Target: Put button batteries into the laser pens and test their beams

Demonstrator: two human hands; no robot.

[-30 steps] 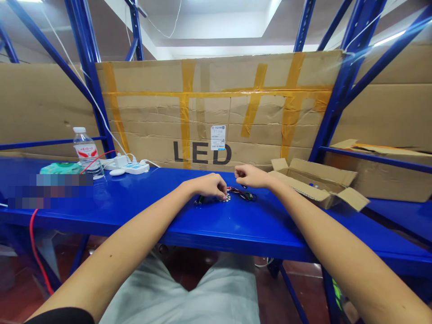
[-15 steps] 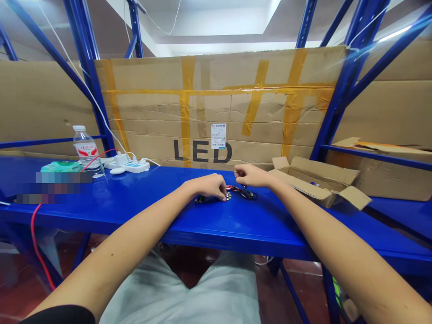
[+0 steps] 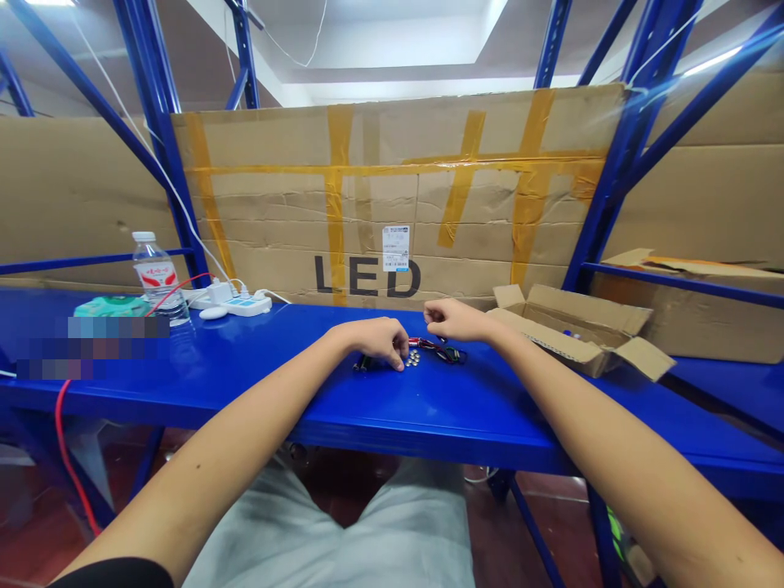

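My left hand (image 3: 385, 340) is closed in a pinch, its fingertips down on the blue tabletop beside several small, shiny round metal pieces (image 3: 414, 358). Whatever lies between those fingertips is too small or hidden to name. Under the palm, a black item (image 3: 363, 364) partly shows. My right hand (image 3: 452, 318) hovers a little farther back with curled fingers; a dark bit shows just beneath it, and I cannot make out what it grips. Below it lies a bundle of red and black wires (image 3: 446, 351), close to the metal pieces.
An open cardboard box (image 3: 576, 331) stands to the right. On the left are a water bottle (image 3: 160, 278), a green packet (image 3: 110, 307) and a white power strip (image 3: 245, 305) with cables. A large carton (image 3: 275, 220) marked LED stands behind the blue table (image 3: 429, 408).
My left fingertips have moved slightly left and toward me, and more of the small metal pieces show. My right hand has stayed almost where it was.
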